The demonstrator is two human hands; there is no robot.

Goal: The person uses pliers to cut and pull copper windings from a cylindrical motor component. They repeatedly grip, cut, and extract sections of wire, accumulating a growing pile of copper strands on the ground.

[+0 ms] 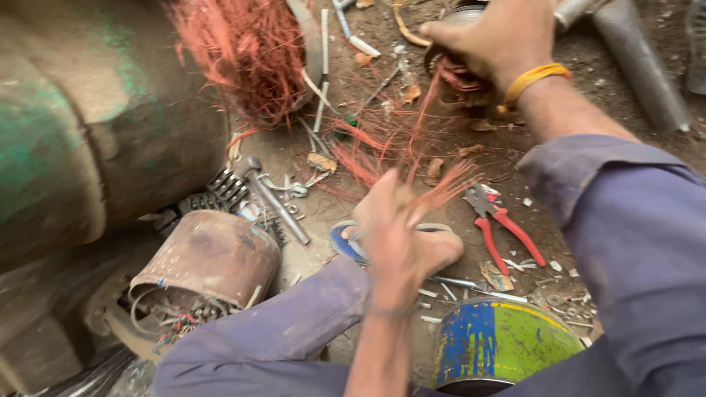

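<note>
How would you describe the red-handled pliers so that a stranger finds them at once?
Start at the blue and green painted can at the bottom. Just above it, on the dirt, lie the pliers, right of the left hand. Their bright red handles set them apart from the grey scraps around.

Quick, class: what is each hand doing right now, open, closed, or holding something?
Left hand: closed on a bundle of copper wire strands.
Right hand: closed on a round motor part wound with copper wire.

Soft, even daylight falls on the scene, with no hard shadows or glare. The left hand is smeared by motion blur. The green drum at the left edge looks soft and stretched. The pliers stay fairly sharp.
</note>
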